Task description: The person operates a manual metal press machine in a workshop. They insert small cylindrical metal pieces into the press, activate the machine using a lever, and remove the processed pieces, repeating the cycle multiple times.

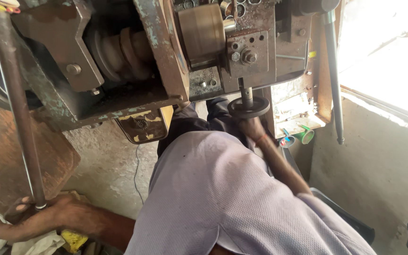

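Observation:
My left hand point(29, 216) is at the lower left, closed around the bottom end of a long dark metal lever rod point(15, 104) that rises to the top left of a rusty old machine point(133, 52). My right hand point(251, 126) reaches forward under the machine and grips a small black handwheel point(248, 106) on a short vertical shaft. My torso in a pale lilac shirt point(223, 198) fills the lower centre.
A second thin black rod point(334, 75) hangs at the right of the machine. A rusty plate point(10, 156) stands at left over a concrete floor point(109, 160). Green and blue plastic pieces point(298, 137) lie below the machine. A concrete wall point(378, 160) is at right.

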